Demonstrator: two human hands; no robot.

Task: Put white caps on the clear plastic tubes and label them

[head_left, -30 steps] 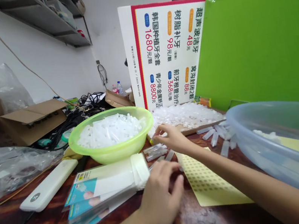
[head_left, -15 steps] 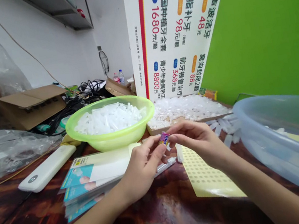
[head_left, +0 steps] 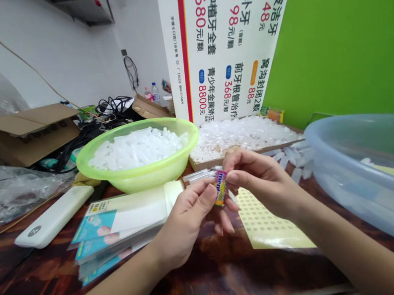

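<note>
A small wrapped candy (head_left: 220, 189), purple and yellow with "mentos"-like lettering, is held up between both hands over the middle of the table. My left hand (head_left: 189, 214) pinches its left side with the thumb on top. My right hand (head_left: 258, 177) grips its upper right edge between thumb and forefinger. Beneath the right wrist lies a yellow sheet of round stickers (head_left: 270, 223). To the left of my left hand is a stack of blue-and-white printed packets (head_left: 119, 226). Several clear tubes (head_left: 201, 174) lie just behind the hands.
A green basin (head_left: 141, 177) full of translucent pieces stands behind the packets. At right is a large blue basin (head_left: 368, 179). A cardboard tray (head_left: 250, 150) of white pieces sits at the back, before a printed sign (head_left: 180, 44). A white device (head_left: 53, 217) lies at left.
The candy has turned more upright and shows more of its printed side. My left hand's lower fingers have spread downward. The camera view has tilted slightly down.
</note>
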